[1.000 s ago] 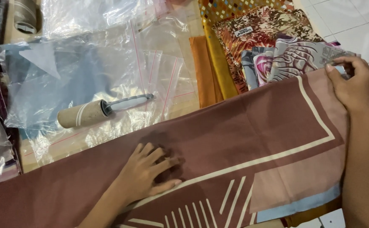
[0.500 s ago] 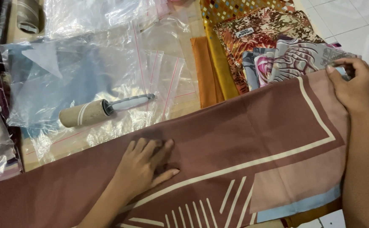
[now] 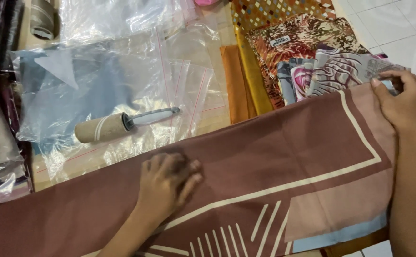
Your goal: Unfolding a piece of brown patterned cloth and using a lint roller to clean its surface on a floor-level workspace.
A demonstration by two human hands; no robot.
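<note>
Slid a touch toward twelve o'clock since a moment ago: left hand (image 3: 167, 183), fingers now curled, pressing flat on the smooth brown scarf (image 3: 265, 157) with cream stripes, spread across centre. At three o'clock, right hand (image 3: 400, 102) pinching its corner. At ten o'clock, cardboard-cored lint roller (image 3: 122, 124) on crinkly clear bags (image 3: 112, 76).

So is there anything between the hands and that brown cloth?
No. The left hand lies flat right on the brown cloth, and the right hand pinches its far corner. The lint roller sits apart on the plastic bags, beyond the cloth's edge.
</note>
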